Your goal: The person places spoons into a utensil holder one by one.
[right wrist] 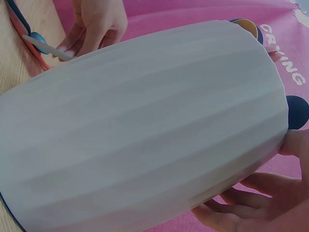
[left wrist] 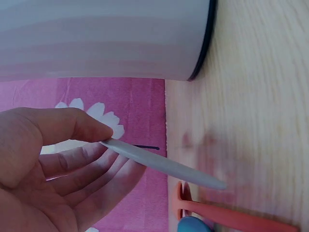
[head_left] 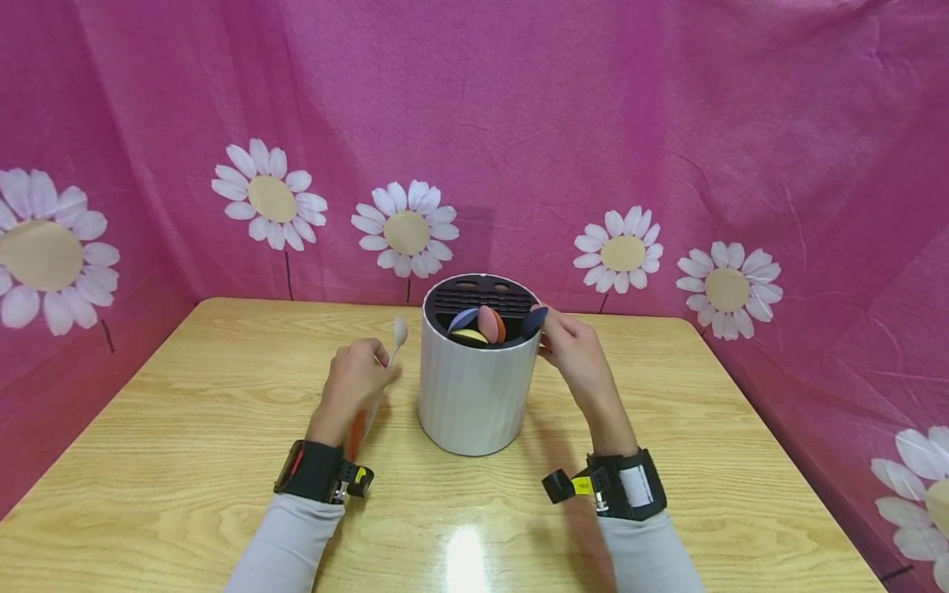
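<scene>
In the head view, a white ribbed utensil holder (head_left: 474,395) with a black slotted top stands upright on the table. My left hand (head_left: 356,375), just left of it, pinches a pale grey spoon (head_left: 400,331), bowl upward; in the left wrist view the spoon's handle (left wrist: 169,166) slants down between thumb and fingers. My right hand (head_left: 582,354) grips the holder's upper right side, its thumb at the rim and its fingers along the wall. Beside that thumb rises a navy utensil head (right wrist: 298,112). Yellow, lilac, pink and orange utensil heads (head_left: 485,324) show inside the holder.
Below my left hand, an orange utensil (left wrist: 236,217) lies on the wooden table (head_left: 222,395) with a teal-blue one (left wrist: 193,225) close by. A pink cloth (head_left: 519,123) with white flowers hangs behind and at both sides.
</scene>
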{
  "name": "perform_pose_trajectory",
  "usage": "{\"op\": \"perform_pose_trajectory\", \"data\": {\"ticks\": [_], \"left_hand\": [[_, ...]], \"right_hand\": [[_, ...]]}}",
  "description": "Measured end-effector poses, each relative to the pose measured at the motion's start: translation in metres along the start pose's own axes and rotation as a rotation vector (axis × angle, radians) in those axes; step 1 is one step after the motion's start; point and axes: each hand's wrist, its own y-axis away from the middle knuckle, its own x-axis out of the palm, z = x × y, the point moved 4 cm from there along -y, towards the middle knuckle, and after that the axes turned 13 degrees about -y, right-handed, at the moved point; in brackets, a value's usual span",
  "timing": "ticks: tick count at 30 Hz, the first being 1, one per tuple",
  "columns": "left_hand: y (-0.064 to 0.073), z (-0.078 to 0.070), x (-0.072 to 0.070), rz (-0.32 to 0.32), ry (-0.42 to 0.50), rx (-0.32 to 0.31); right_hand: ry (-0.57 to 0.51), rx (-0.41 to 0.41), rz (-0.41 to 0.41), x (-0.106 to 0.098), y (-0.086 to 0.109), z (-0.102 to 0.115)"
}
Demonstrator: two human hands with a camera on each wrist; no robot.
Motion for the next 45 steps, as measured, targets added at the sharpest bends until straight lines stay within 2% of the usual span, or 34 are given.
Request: {"op": "perform_pose_trajectory", "data": {"ticks": [8, 19, 33, 45], "left_hand": [[0.0, -0.004, -0.008, -0.069, 0.05, 0.003], [0.001, -0.008, -0.013, -0.08, 0.052, 0.005], [0.004, -0.015, -0.025, -0.123, 0.099, 0.05], [0.008, -0.024, -0.038, -0.208, 0.133, 0.082]], "right_hand": [[0.005, -0.002, -0.003, -0.001, 0.0, 0.0], [0.025, -0.006, 0.005, -0.001, 0.001, 0.0], [0.008, 0.003, -0.002, 0.0, 0.0, 0.0], [0.003, 0.007, -0.008, -0.001, 0.001, 0.0]]}}
